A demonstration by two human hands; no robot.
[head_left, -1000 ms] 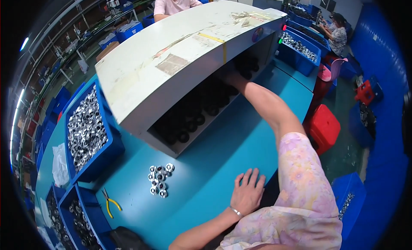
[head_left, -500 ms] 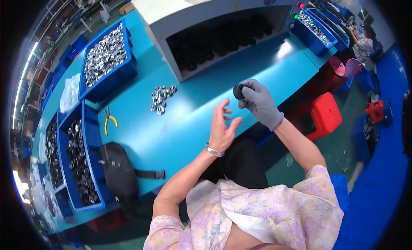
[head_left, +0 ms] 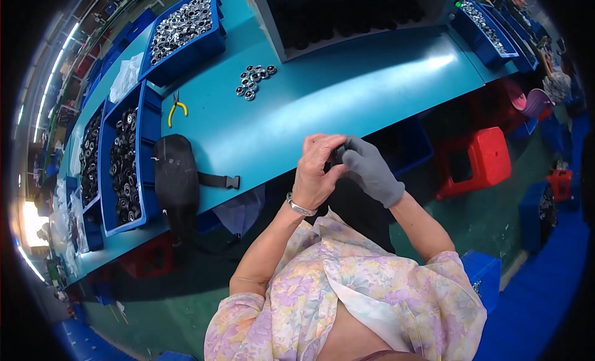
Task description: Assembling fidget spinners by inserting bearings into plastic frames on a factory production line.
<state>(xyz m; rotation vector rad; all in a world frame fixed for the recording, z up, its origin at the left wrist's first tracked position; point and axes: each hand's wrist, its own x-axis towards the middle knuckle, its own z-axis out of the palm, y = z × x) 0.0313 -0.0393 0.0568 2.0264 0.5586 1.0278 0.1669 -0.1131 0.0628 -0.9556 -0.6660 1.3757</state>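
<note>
A small black round part (head_left: 339, 152) is mostly hidden between my two hands, in front of the table's near edge. My bare left hand (head_left: 315, 170), with a silver bracelet at the wrist, has its fingers and thumb closed about the part from the left. From the right, my right hand (head_left: 370, 173) in a grey glove grips the same part. A loose cluster of silver-and-black round pieces (head_left: 253, 80) lies on the blue-green tabletop (head_left: 297, 122) beyond my hands.
Blue bins of metal pieces (head_left: 183, 27) and black round parts (head_left: 126, 165) line the left side. Yellow-handled pliers (head_left: 177, 111) and a black waist bag (head_left: 176, 175) lie near them. A box-like housing (head_left: 266, 20) stands at the back. Red stools (head_left: 489, 156) are at right.
My left hand has come over to the part and closed on it; before, it was open and apart. The right hand has moved lower, and the view has shifted toward me.
</note>
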